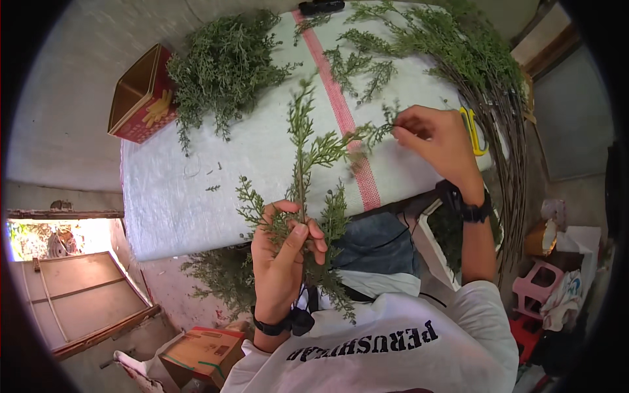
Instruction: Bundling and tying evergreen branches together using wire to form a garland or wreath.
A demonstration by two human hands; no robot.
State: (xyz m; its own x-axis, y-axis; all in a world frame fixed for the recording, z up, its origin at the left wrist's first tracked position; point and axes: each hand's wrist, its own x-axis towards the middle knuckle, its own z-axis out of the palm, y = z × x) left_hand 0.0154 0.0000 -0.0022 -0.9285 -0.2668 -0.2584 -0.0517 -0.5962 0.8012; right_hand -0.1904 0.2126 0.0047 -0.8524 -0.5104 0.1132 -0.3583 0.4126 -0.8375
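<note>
The left hand is gripping a branch by its stem at the worktop's near edge, seemingly steadying it; the right hand is pinching a sprig. A leafy heap is lying toward the far-left corner, apparently kept apart from long stems along the right edge.

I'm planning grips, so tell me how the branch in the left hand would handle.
Likely light: the branch has a thin stem. Probably fairly stiff: it extends nearly straight beyond the left hand. Its slender sprigs may bend.
</note>
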